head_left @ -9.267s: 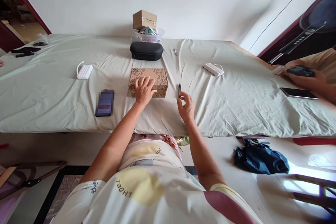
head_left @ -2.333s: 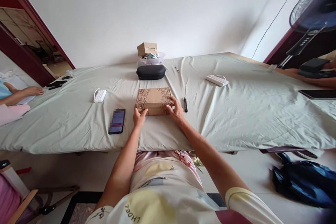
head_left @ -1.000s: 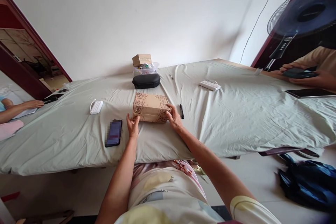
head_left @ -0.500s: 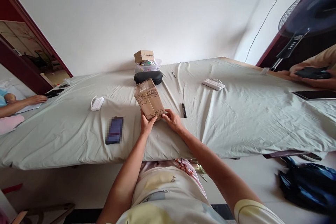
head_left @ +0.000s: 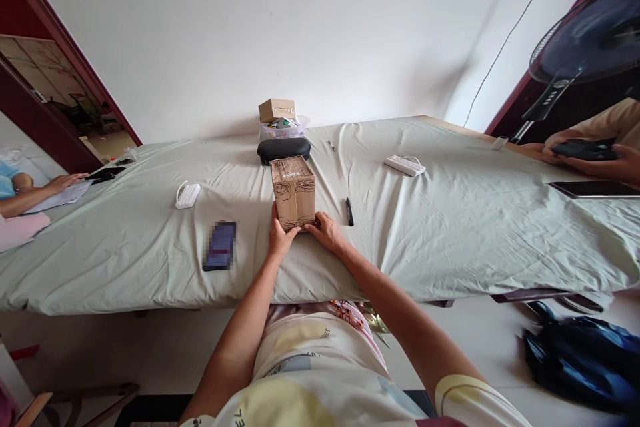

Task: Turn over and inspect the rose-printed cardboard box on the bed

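Between my hands is a cardboard box (head_left: 295, 197) with black scribbles on its top and near faces. My left hand (head_left: 281, 233) grips its lower left edge, thumb on the near face. My right hand (head_left: 326, 230) holds the lower right corner, thumb at the bottom of the near face. The box looks upright, at or just above the cloth; its underside is hidden. A black marker (head_left: 349, 211) lies just right of my right hand. Behind the box sits a black hard case (head_left: 284, 149).
A phone (head_left: 220, 247) lies to the left. White power strips (head_left: 188, 195) rest on both sides. A small carton (head_left: 277, 110) tops a plastic basket (head_left: 295, 131) by the wall. A person's hand (head_left: 70, 181) is at left; another person's hands hold a dark object (head_left: 585, 150) at right, near a fan.
The box has turned from a tilted, slanted pose to a straighter, upright one, with its top now showing more. Both hands stayed on it. The view shifted slightly.
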Action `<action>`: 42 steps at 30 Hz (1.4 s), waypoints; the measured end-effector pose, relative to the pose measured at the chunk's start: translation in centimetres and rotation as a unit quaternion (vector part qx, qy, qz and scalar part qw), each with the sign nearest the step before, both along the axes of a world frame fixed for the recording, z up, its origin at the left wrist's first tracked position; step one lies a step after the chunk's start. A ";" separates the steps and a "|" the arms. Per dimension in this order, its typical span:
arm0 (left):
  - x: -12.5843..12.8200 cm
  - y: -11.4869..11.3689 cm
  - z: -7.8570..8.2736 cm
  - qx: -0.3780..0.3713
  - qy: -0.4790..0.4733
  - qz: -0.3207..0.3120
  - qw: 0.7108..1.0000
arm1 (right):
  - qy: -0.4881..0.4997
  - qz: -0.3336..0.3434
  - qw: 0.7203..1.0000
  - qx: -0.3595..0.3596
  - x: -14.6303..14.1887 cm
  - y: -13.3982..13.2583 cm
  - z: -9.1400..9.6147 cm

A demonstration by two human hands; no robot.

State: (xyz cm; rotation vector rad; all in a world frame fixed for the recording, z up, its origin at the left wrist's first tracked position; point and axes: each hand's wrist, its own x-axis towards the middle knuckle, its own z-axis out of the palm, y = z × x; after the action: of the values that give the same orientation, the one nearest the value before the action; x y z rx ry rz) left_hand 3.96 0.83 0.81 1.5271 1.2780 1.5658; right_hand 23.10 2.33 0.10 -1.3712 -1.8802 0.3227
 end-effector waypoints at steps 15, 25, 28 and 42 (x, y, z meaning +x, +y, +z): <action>-0.1 -0.4 0.4 -0.011 -0.009 0.011 1.000 | 0.020 0.024 0.999 -0.006 -0.2 -0.3 0.5; -0.3 -0.4 0.3 -0.008 -0.013 0.022 1.000 | 0.031 0.037 0.999 -0.001 -0.2 -0.5 0.8; -0.4 -0.6 0.3 0.003 -0.021 0.031 0.999 | 0.049 0.042 0.998 -0.008 -0.2 -0.6 1.0; -0.8 -0.6 0.2 0.106 0.008 0.040 0.994 | 0.074 0.102 0.990 -0.063 -0.1 -1.2 1.8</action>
State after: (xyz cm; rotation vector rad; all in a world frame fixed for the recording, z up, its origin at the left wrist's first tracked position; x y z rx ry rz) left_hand 3.16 0.27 0.96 1.6384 1.2269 1.7918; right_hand 23.03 1.14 1.87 -1.2012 -1.9049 0.6372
